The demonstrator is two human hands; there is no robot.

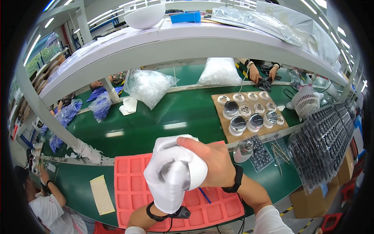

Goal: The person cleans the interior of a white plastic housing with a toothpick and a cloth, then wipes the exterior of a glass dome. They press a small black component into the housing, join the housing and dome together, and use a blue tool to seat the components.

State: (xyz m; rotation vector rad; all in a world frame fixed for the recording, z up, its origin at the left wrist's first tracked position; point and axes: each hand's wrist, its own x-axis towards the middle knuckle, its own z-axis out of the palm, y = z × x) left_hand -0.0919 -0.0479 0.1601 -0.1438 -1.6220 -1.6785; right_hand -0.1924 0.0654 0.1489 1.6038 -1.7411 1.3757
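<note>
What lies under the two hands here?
A red compartment tray on the green belt, with a blue pen. The hands and white cloth cover its upper middle compartments.

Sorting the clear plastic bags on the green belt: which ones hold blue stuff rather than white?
The two smaller bags of blue pieces at the left, beside the white shelf post; the big bags hold white material.
</note>
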